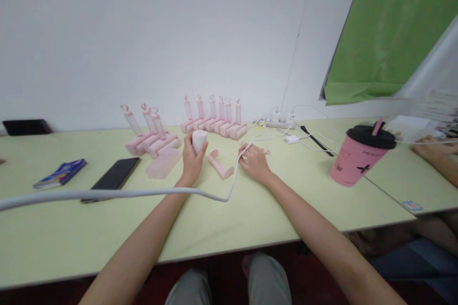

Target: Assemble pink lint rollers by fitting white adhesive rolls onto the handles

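My left hand is wrapped round a white cylinder with a pale pink top, held upright just above the table. My right hand rests low on the tabletop with its fingers bent and drawn together at the tips; whatever they grip is too small to make out. Small pink loops lie beside its far side. Between the hands a pink bracket-shaped part with bent ends lies on the table. A white cable crosses in front of the left forearm and passes close to my right fingers.
Pink assemblies with clear tubes stand in a left group and a back row. A phone, a pale translucent bag and a blue packet lie left. Rightward are a power strip, cables, a pink cup and another person's arm.
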Available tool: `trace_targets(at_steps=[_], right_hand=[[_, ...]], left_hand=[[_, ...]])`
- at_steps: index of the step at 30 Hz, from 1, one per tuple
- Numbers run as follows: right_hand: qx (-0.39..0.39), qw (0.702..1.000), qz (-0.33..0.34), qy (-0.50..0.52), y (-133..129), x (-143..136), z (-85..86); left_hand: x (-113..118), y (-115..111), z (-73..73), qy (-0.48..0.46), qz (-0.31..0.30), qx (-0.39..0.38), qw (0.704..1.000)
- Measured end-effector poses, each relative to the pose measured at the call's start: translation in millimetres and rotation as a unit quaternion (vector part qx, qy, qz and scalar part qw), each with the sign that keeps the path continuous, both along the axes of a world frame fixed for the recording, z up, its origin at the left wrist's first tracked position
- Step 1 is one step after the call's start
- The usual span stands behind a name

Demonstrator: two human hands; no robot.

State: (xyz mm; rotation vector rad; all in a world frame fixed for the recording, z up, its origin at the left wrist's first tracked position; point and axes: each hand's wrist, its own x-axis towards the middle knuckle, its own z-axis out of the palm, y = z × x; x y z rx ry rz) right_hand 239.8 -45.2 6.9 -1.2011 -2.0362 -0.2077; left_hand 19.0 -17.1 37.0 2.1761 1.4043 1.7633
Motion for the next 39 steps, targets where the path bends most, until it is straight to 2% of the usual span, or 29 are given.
trace_targets(at_steps=[6,10,18,24,26,29,31,33,35,39], right_hand=[[0.014,0.995,0.099,-0.024,-30.1,-36.2,10.6],[0.013,0.987,0.156,-0.032,-35.0,-46.1,9.0],[-0.010,0.990,0.128,-0.056,-33.0,-40.3,8.4],[-0.021,0.979,0.173,-0.103,-29.9,-41.4,-2.8],[-0.038,0.983,0.135,-0.114,-22.1,-35.1,-8.4],[-0.048,0.994,0.021,-0.099,-8.4,-19.8,-14.6],[-0.040,0.995,-0.046,-0.076,-2.1,-10.0,-15.5],[-0.023,0.996,-0.079,-0.042,0.5,-4.4,-13.3],[-0.011,0.998,-0.058,-0.006,-0.1,-4.5,-8.9],[-0.069,0.990,0.088,0.085,-3.4,-14.1,-2.0]], left_hand=[[-8.2,6.8,-4.0,0.009,0.047,-0.015,0.999],[-13.1,11.6,-11.4,0.039,0.079,-0.050,0.995],[-14.2,12.6,-17.2,0.103,0.077,-0.063,0.990],[-10.0,9.9,-18.9,0.130,0.069,-0.062,0.987],[-9.1,9.5,-19.3,0.132,0.060,-0.066,0.987],[-7.1,7.1,-18.6,0.156,0.043,-0.055,0.985],[-4.8,3.6,-17.0,0.199,0.026,-0.033,0.979],[-1.8,-1.2,-15.0,0.257,0.002,-0.002,0.966],[1.5,-6.3,-13.1,0.321,-0.029,0.028,0.946],[6.2,-13.9,-11.0,0.410,-0.076,0.062,0.907]])
